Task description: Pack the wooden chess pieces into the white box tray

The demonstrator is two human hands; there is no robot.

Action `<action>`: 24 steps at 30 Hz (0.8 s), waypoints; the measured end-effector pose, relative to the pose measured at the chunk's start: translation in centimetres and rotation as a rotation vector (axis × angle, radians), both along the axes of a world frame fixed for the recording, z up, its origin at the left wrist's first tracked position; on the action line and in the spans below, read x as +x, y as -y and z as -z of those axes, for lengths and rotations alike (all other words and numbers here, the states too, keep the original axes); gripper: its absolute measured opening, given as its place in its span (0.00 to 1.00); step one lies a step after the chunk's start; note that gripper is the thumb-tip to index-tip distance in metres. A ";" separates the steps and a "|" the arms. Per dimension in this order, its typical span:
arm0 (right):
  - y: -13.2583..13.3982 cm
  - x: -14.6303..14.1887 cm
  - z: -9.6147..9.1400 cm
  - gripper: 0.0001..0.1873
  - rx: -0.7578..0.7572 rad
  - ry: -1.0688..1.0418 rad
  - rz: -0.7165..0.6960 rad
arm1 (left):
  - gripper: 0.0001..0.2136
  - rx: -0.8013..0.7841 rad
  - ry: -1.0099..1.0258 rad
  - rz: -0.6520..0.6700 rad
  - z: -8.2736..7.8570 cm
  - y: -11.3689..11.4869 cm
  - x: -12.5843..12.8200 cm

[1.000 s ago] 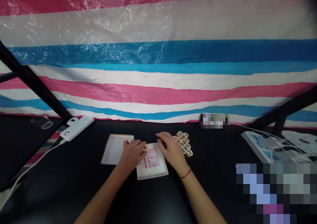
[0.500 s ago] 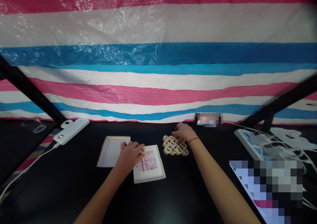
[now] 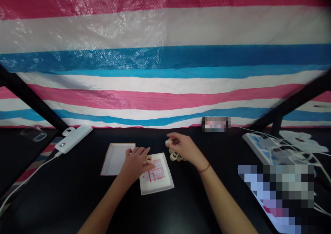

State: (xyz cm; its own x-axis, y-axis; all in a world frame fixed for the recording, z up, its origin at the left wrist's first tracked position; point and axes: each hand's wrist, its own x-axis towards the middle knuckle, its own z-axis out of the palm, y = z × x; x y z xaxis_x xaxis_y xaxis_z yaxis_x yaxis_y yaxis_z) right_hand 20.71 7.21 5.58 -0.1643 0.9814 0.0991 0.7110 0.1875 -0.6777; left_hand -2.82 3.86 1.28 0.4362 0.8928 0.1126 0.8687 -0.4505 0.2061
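Note:
The fingers of my left hand (image 3: 134,161) are spread over the back left corner of a shallow white box (image 3: 165,189) with a pink grid drawn inside. Between its thumb and forefinger is a round Chinese chess piece (image 3: 148,159) with a red character; whether it rests in the box is hard to tell. My right hand (image 3: 184,147) pinches a pale chess piece (image 3: 169,143) at its fingertips, above the grouped chess pieces (image 3: 173,156). That hand covers most of the group.
A box lid (image 3: 117,159) lies left of the white box. Farther left are a white power bank (image 3: 73,139) with a cable and a clear glass (image 3: 38,134). At the right are a power strip (image 3: 258,147) with tangled cables and a blurred device (image 3: 269,199). A striped tarp (image 3: 165,99) hangs behind.
My right hand has moved left and nearer from the back of the group, now with a piece at its fingertips. My left fingers have spread apart around the red-marked piece.

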 end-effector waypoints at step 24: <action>5.1 -4.4 3.9 0.15 0.238 0.058 -0.250 | 0.14 -0.086 -0.023 0.094 -0.6 -0.1 2.3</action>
State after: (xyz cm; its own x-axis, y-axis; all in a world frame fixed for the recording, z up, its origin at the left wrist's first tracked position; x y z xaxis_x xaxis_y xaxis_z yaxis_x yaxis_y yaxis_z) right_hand 16.30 2.14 1.67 -0.4084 0.8608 0.3036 0.6594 0.5082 -0.5539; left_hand -0.49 3.96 1.91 0.5203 0.8536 0.0260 0.8282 -0.5118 0.2282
